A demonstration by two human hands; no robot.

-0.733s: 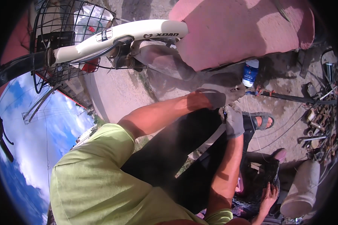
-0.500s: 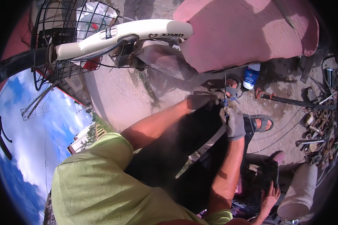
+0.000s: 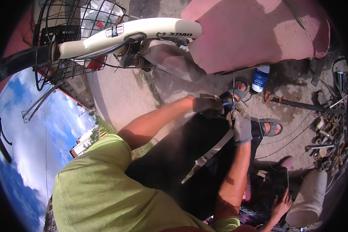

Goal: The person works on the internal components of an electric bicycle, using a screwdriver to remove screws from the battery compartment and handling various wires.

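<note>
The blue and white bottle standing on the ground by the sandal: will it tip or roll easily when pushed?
The bottle stands upright, tall and narrow, so a push near its top would probably tip it. Its round body might roll, though the rough dirt ground would likely stop it. Its weight cannot be judged.

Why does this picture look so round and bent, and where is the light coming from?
The head view is a fisheye shot: the pale bike frame bows and a black rim rings the image. Hard sun lights the gloved left hand, the gloved right hand and the green shirt, with deep shadow on the black trousers. Detail near the scrap metal at the edge is squeezed and soft.
</note>
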